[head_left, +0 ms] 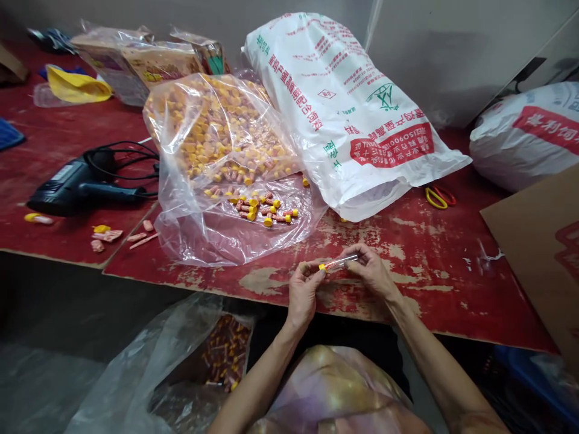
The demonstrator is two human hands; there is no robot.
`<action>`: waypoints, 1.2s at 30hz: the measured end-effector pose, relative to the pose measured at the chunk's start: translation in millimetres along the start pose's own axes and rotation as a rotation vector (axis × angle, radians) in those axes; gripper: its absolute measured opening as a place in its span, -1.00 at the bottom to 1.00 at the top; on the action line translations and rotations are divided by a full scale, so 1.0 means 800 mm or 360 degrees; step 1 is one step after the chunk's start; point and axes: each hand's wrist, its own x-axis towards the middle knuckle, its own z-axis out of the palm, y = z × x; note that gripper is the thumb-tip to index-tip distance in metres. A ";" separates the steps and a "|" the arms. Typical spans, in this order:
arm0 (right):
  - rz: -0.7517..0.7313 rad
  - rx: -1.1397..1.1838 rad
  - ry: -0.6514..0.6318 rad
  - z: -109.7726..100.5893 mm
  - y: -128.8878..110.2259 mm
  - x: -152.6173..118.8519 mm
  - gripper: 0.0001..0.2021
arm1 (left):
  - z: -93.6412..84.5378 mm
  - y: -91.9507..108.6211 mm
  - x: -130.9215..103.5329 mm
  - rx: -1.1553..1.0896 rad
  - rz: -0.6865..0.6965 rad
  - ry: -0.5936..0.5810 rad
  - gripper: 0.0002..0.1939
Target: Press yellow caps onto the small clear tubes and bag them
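Above the table's near edge, my left hand pinches the yellow-capped end of a small tube. The tube has red and white print near its cap and a clear, shiny far part. My right hand closes its fingertips on that clear end, so the tube lies nearly level between both hands. Whether the clear part is a separate sleeve I cannot tell. Just beyond my hands, several yellow-capped, red-printed tubes lie in the mouth of a large clear plastic bag, which bulges with many more behind.
A white printed sack leans behind the bag. Left is a heat gun with a black cord. Scissors with yellow and red handles lie right, near a cardboard box. Below the table edge, an open plastic bag holds more capped tubes.
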 end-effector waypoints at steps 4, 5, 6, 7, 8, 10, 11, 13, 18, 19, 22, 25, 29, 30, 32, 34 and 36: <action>-0.0088 -0.0338 -0.0194 0.007 -0.002 -0.006 -0.76 | 0.006 -0.006 -0.004 0.0104 0.0090 0.0020 -0.73; -0.0160 -0.0467 -0.0218 0.008 -0.001 -0.006 -0.78 | 0.007 -0.007 -0.005 0.0151 0.0110 0.0019 -0.75; -0.0248 -0.0593 -0.0237 0.010 0.001 -0.006 -0.80 | 0.008 -0.008 -0.007 0.0209 0.0126 0.0016 -0.77; -0.0342 -0.0701 -0.0245 0.012 0.004 -0.006 -0.80 | 0.009 -0.008 -0.009 0.0277 0.0143 0.0014 -0.77; -0.0429 -0.0780 -0.0245 0.014 0.007 -0.007 -0.80 | 0.010 -0.008 -0.011 0.0350 0.0164 0.0015 -0.76; -0.0538 -0.0866 -0.0228 0.019 0.015 -0.008 -0.80 | 0.010 -0.009 -0.014 0.0499 0.0217 0.0016 -0.75; -0.0571 -0.0889 -0.0195 0.023 0.020 -0.009 -0.79 | 0.009 -0.009 -0.015 0.0561 0.0254 0.0014 -0.74; -0.0612 -0.0916 -0.0116 0.029 0.030 -0.011 -0.79 | 0.008 -0.009 -0.014 0.0666 0.0347 -0.0001 -0.74; -0.0625 -0.1072 0.0034 0.033 0.042 0.003 -0.79 | -0.002 0.006 0.017 0.1183 0.0723 -0.0252 -0.74; -0.0631 -0.1156 0.0049 0.032 0.042 0.010 -0.79 | -0.006 0.014 0.030 0.1335 0.0849 -0.0250 -0.74; -0.0702 -0.1476 0.0116 0.024 0.040 0.031 -0.78 | -0.017 0.041 0.079 0.1747 0.1278 0.0017 -0.74; -0.0801 -0.1697 0.0150 0.007 0.036 0.053 -0.78 | -0.025 0.064 0.134 0.2192 0.1534 0.0160 -0.76; -0.0622 -0.1885 0.0444 -0.036 0.021 0.096 -0.77 | -0.033 0.081 0.176 0.2770 0.1557 -0.0061 -0.73; -0.0485 -0.1955 0.0558 -0.050 0.015 0.111 -0.75 | -0.034 0.083 0.179 0.2840 0.1545 -0.0075 -0.73; -0.0226 -0.2067 0.0711 -0.075 0.002 0.148 -0.70 | -0.035 0.087 0.178 0.2883 0.1505 -0.0047 -0.74; -0.0079 -0.2112 0.0737 -0.094 -0.010 0.185 -0.69 | -0.035 0.092 0.170 0.2766 0.1442 -0.0002 -0.76; 0.0009 -0.2134 0.0653 -0.105 -0.018 0.217 -0.69 | -0.033 0.097 0.157 0.2449 0.1359 0.0063 -0.83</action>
